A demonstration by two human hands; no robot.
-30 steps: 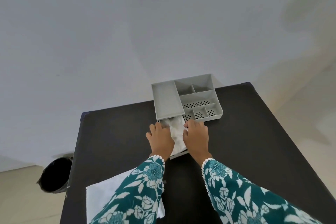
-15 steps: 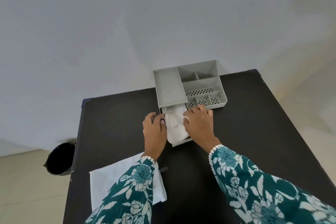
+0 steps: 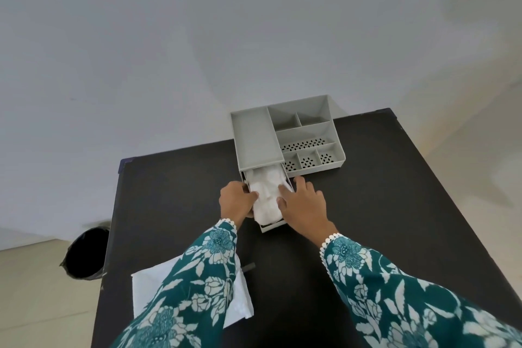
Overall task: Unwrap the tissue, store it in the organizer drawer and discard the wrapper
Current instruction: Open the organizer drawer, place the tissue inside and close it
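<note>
A grey organizer (image 3: 255,140) stands at the far middle of the black table (image 3: 381,206). Its drawer (image 3: 272,227) is pulled out toward me. White tissue (image 3: 267,195) fills the drawer, rumpled and bulging above its rim. My left hand (image 3: 236,202) rests against the drawer's left side, thumb on the tissue. My right hand (image 3: 303,203) lies on the drawer's right side, fingers spread and pressing the tissue's right edge. The white wrapper (image 3: 147,294) lies flat near the table's front left, partly under my left sleeve.
A black bin (image 3: 84,254) stands on the floor beyond the table's left edge. The organizer's open compartments (image 3: 306,135) with perforated floors sit to the right of the drawer. A small dark scrap (image 3: 248,266) lies between my forearms.
The view shifted, so the organizer sits higher in the frame. My right hand's fingers have spread over the tissue's right edge. My left thumb now rests on the tissue. The drawer stays open.
</note>
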